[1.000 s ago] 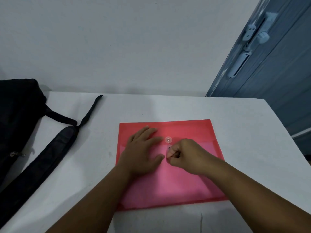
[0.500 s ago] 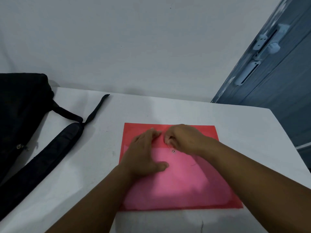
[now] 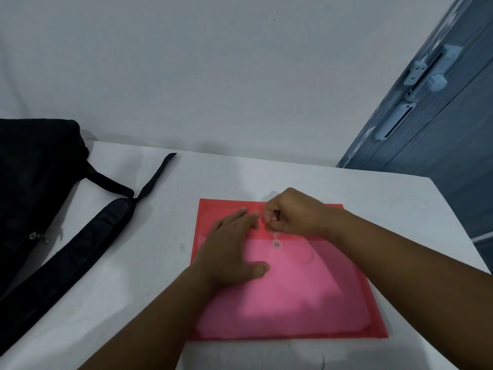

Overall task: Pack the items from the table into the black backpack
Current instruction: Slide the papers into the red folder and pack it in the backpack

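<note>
Head view: the left hand [image 3: 229, 249] is pressing flat, fingers straight, on the red envelope folder [image 3: 293, 297] lying on the white table [image 3: 133, 276]. The right hand [image 3: 290, 212] is pinching its closure string [image 3: 270, 227] above 1 button [image 3: 277, 244], seemingly fastening it. Next, carrying it to the black backpack [image 3: 34, 182], lying well apart at the left.
</note>
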`<state>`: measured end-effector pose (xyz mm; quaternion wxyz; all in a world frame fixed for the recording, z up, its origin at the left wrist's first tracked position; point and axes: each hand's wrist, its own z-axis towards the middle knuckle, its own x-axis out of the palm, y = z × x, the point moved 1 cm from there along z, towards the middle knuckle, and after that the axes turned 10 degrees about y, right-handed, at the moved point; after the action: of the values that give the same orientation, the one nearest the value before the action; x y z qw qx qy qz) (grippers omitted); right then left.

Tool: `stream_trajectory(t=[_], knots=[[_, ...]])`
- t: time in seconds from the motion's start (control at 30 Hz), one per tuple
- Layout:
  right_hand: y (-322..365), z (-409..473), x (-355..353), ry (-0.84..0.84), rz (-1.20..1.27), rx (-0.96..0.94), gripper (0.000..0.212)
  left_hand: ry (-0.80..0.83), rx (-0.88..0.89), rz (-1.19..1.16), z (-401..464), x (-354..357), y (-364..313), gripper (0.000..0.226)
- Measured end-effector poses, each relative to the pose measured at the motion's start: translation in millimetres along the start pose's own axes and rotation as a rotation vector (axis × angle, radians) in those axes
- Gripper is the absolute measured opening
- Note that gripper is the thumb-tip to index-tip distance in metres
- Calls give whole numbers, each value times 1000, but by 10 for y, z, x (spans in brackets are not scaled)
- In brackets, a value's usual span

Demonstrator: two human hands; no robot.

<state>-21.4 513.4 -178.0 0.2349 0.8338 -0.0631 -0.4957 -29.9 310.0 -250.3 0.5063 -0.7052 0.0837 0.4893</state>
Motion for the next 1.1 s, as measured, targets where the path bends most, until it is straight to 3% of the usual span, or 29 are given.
stream_trajectory(t=[0.23, 0.77, 0.93, 1.1], knots=[[-3, 39, -58, 22, -113, -64, 11, 63, 23, 95, -15, 2, -2, 65], [-112, -359, 196, -39, -55, 94, 19, 52, -12, 107, -6, -2, -17, 66], [32, -537, 350, -17, -3, 270, 14, 21, -19, 97, 2, 30, -5, 66], [215, -595, 486, -4, 177, 335, 11, 23, -17, 91, -6, 22, -21, 66]])
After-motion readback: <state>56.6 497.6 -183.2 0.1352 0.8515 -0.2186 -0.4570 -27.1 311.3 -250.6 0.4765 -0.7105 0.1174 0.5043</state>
